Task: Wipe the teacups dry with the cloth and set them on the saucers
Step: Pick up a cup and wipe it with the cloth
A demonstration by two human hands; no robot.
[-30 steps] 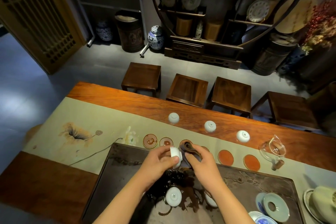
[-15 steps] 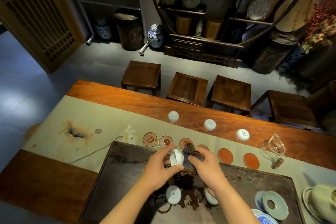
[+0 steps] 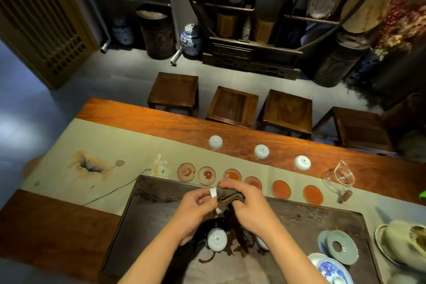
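Over the dark tea tray (image 3: 161,210), my left hand (image 3: 194,212) has its grip closed around a small white teacup (image 3: 213,192), most of it hidden by my fingers, while my right hand (image 3: 250,206) is clenched on the brown cloth (image 3: 227,195), pressing it against the cup's open end. I judge this cup to be mid-wipe. Beyond the tray, six round saucers (image 3: 281,188) lie in a row on the pale runner (image 3: 110,140), and none carries a cup, so no placement is done as far as I can see. Three white cups (image 3: 261,151) sit upside down farther out on the wooden tabletop (image 3: 149,117), well apart from the saucers; another upturned cup (image 3: 217,238) rests on the wet tray under my wrists, with one more partly hidden beside my right forearm. Nearly everything remains: finish this cup, set it down, then the rest.
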